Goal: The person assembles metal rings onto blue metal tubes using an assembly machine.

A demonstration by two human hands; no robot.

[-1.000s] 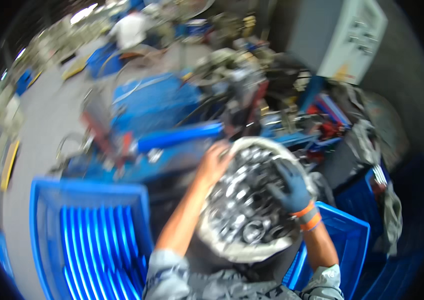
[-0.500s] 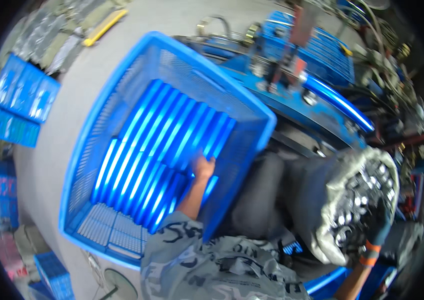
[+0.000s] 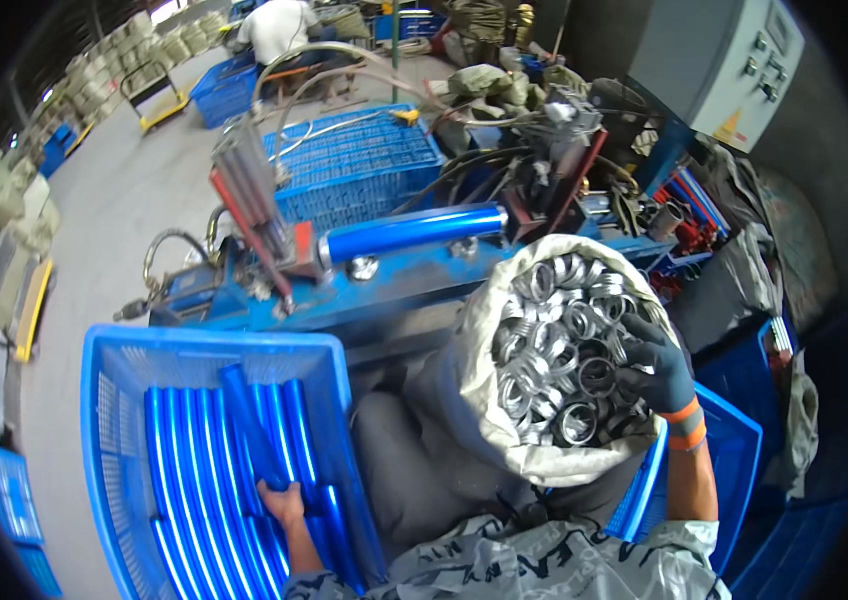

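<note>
My bare left hand (image 3: 282,502) is closed around the lower part of a blue tube (image 3: 249,425). That shiny tube lies slantwise over several others in a blue plastic crate (image 3: 214,345) at the lower left. My right hand (image 3: 658,368), in a dark glove with an orange cuff, reaches into a white sack (image 3: 489,430) of silvery metal rings (image 3: 549,345). Its fingers are curled among the rings at the sack's right side; what they hold is not clear. Ahead, another blue tube (image 3: 414,234) sits lengthwise between the two end heads of a blue machine (image 3: 394,285).
A blue mesh crate (image 3: 354,185) and hoses lie behind the machine. A grey control cabinet (image 3: 724,70) stands at the far right. Another blue crate (image 3: 744,450) is beside my right forearm. At the back sits a person in a white top (image 3: 279,32), near a yellow-edged trolley (image 3: 156,105).
My view has swung up and round toward the machine. My left hand has taken hold of a tube, which now slants over the others. My right hand is still in the sack.
</note>
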